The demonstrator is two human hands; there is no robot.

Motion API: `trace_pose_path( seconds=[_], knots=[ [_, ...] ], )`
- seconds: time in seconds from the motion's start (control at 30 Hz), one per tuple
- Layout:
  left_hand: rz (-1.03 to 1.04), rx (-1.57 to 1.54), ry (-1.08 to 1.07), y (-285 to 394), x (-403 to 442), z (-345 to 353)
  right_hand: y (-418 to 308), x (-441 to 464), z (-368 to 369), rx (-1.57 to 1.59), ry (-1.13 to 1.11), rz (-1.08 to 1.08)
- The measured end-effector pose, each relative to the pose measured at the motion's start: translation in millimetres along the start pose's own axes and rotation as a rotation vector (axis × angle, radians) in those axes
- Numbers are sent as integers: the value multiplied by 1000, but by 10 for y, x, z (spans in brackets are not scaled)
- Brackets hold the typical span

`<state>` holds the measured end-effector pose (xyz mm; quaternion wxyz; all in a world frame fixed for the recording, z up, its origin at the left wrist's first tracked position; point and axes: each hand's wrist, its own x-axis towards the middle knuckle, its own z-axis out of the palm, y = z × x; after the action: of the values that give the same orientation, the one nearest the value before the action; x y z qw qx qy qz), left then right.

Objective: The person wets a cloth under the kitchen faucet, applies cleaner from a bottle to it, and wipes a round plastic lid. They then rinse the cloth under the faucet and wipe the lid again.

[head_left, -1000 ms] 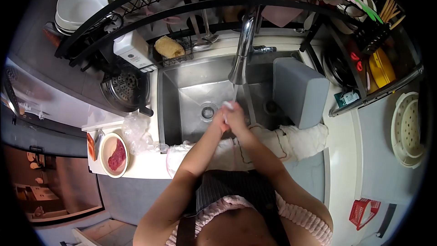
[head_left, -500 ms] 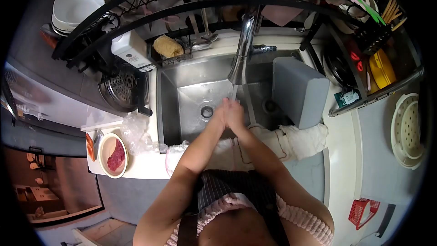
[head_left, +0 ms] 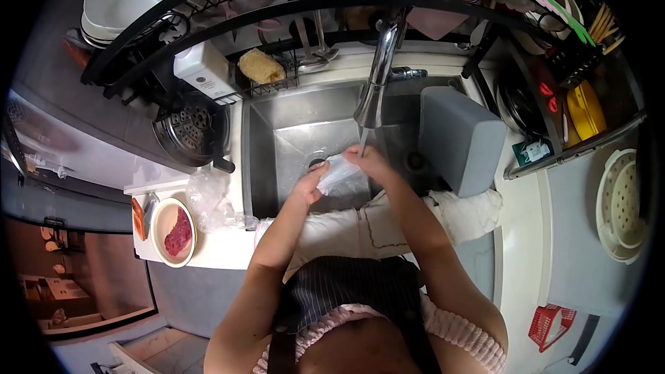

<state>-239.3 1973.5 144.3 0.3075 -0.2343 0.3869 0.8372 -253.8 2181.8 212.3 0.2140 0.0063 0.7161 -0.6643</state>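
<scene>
Over the steel sink (head_left: 298, 106), a thin, pale, wet-looking cloth (head_left: 339, 172) is stretched between my two hands. My left hand (head_left: 310, 184) grips its left end, with the thumb on top. At its upper right end, my right hand (head_left: 369, 162) pinches it close under the spout. A stream of water runs from the chrome faucet (head_left: 371, 105) down beside the right fingers. The drain is partly hidden behind the cloth. Whether the cloth is fabric or plastic is hard to make out.
A grey upright box (head_left: 457, 145) stands in the sink's right side. Folded white towels (head_left: 332, 235) line the front edge. On the left counter are a bowl (head_left: 158, 225) with red meat (head_left: 178, 232) and a crumpled clear plastic bag (head_left: 210, 194). A black rack (head_left: 277, 10) arches over the back.
My hands were pressed together under the faucet and have moved apart, the left going left and down. The pale cloth now shows spread between them. The view has shifted slightly.
</scene>
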Motion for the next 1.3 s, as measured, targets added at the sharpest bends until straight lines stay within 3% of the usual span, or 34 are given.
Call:
trace_pose_path(
  seconds=[0.13,0.2,0.33,0.4,0.47,0.5,0.53,0.6,0.63,0.7,0.77,0.8,0.83,0.87,0.93,1.07,1.2,1.3],
  knots=[
    [96,71,-18,21,-63,-29,227,72,-104,190,41,-47],
    [117,253,133,29,-49,-78,223,93,-186,480,44,-65],
    [211,210,136,-117,100,95,255,159,-92,780,129,-54],
    [-22,104,183,-93,-104,623,441,269,80,741,239,-78],
    [-162,-195,-91,-250,199,677,157,2,471,610,410,49],
    [-72,-297,-473,-491,710,289,360,-24,595,524,352,-85],
    [-74,-296,-476,-533,816,268,230,-129,778,230,535,-163],
    [-42,-364,-651,-615,983,305,187,-180,827,53,509,-359],
    [-26,-403,-733,-682,1033,318,173,-190,791,53,507,-352],
    [7,-465,-899,-716,1069,361,141,-83,627,-257,628,-324],
    [21,-489,-987,-676,1029,424,350,160,414,-133,692,-275],
    [38,-279,-538,-614,893,528,306,177,384,-12,748,-223],
    [-42,-55,-109,-551,755,634,300,118,390,-268,772,-171],
    [-101,-9,41,-465,644,720,210,26,476,-265,774,-173],
    [-78,-60,-27,-312,571,720,70,-107,668,-208,790,-131],
    [-57,-129,-181,-122,397,830,84,28,607,-454,757,-245],
    [-45,-137,-150,-89,85,1149,43,140,355,-393,825,-172],
    [-67,-57,-56,-87,13,1106,201,230,125,-422,744,-208]
  ],
)
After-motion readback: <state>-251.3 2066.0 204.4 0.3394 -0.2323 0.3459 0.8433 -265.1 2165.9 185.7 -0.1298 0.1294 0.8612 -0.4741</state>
